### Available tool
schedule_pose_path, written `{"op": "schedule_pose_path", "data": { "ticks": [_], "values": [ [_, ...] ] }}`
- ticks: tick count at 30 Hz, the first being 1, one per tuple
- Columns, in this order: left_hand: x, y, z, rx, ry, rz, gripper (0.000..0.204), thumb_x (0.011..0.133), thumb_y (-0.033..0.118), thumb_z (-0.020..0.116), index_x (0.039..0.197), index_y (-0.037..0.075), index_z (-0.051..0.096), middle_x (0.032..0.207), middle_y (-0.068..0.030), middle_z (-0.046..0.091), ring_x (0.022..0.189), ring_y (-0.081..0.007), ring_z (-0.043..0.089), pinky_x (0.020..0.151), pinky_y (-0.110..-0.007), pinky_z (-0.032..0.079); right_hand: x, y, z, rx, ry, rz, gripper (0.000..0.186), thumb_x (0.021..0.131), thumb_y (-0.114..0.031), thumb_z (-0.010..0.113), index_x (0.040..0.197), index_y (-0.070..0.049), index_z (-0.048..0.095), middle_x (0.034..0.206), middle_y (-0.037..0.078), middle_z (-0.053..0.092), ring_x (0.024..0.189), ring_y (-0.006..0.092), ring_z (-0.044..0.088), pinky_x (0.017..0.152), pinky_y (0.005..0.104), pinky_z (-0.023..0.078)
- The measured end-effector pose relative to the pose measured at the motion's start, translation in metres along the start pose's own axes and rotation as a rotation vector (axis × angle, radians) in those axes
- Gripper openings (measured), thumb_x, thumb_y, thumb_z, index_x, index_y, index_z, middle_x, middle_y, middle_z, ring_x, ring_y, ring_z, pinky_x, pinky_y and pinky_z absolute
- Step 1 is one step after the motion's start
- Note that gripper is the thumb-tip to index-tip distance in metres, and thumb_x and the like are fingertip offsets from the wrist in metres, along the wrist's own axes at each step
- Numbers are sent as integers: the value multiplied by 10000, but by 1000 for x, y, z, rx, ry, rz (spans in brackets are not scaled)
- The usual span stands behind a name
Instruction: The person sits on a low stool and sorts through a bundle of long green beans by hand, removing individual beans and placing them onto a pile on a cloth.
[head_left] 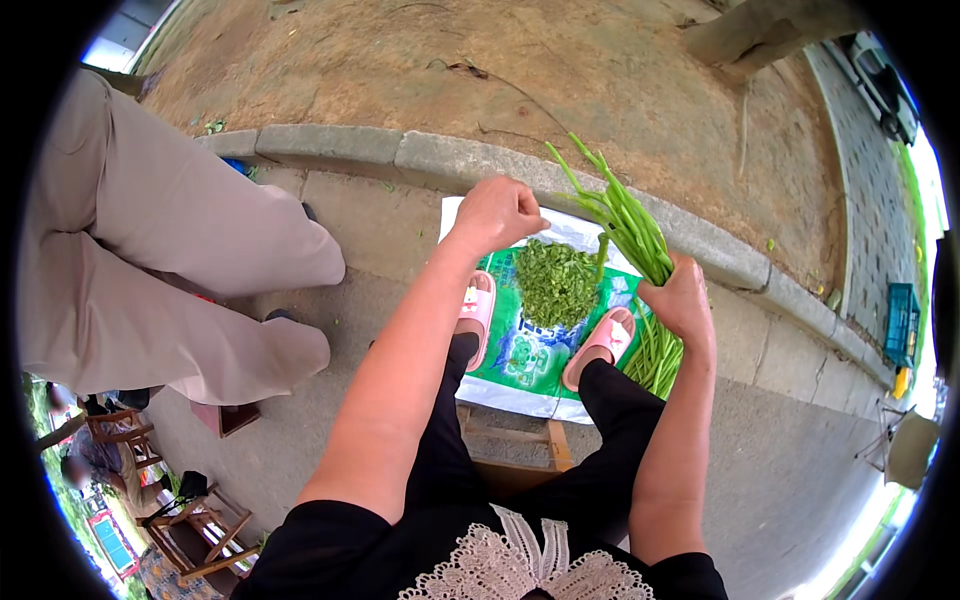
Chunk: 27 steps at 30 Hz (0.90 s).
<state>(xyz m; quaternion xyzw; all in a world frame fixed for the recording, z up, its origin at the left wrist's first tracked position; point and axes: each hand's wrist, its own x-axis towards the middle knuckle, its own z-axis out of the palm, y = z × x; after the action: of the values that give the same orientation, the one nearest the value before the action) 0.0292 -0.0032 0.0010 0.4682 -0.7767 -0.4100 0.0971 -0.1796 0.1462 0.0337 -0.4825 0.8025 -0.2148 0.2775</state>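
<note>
- Gripping a bunch point(640, 235) of green stems, the right hand point(682, 300) is closed around it, the stems' far ends leaning up and left over the curb point(440, 160).
- The left hand point(500, 213) hangs above the sheet's far part, fingers curled in, thumb and forefinger tips together; whether anything is pinched between them I cannot tell.
- A leaf pile point(555, 283) lies mid-sheet, between the two hands and just beyond the feet.
- More stems point(657, 352) lie under the right forearm, beside the right slipper point(608, 338).
- The green-and-white sheet point(508, 365) is spread on the ground, both pink slippers on it; the left slipper point(480, 315) stands left of the pile.
- To the left, near the sheet, are someone's legs point(190, 210) in beige trousers.
</note>
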Motion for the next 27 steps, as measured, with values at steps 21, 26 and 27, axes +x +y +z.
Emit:
{"op": "schedule_pose_path", "data": {
  "ticks": [21,26,27],
  "values": [
    [6,-5,7,-96,66,99,163,754,133,638,830,-10,658,645,-75,632,564,-112,599,549,-256,471,1,1,-4,46,-32,69,311,610,-85,578,896,31,612,720,218,614,679,310,619,670,377,468],
    [4,-6,0,-187,-17,102,162,763,132,630,830,-14,657,663,-69,636,578,-107,607,552,-260,477,2,6,-7,41,-12,67,314,607,-85,580,898,30,613,739,226,617,700,320,622,682,375,470],
    [4,-6,0,-198,-29,109,160,770,124,618,838,-16,655,671,-70,637,581,-109,610,554,-261,478,2,7,-8,38,-16,72,314,606,-85,580,897,30,613,740,226,618,703,321,622,684,374,470]
  ]
}}
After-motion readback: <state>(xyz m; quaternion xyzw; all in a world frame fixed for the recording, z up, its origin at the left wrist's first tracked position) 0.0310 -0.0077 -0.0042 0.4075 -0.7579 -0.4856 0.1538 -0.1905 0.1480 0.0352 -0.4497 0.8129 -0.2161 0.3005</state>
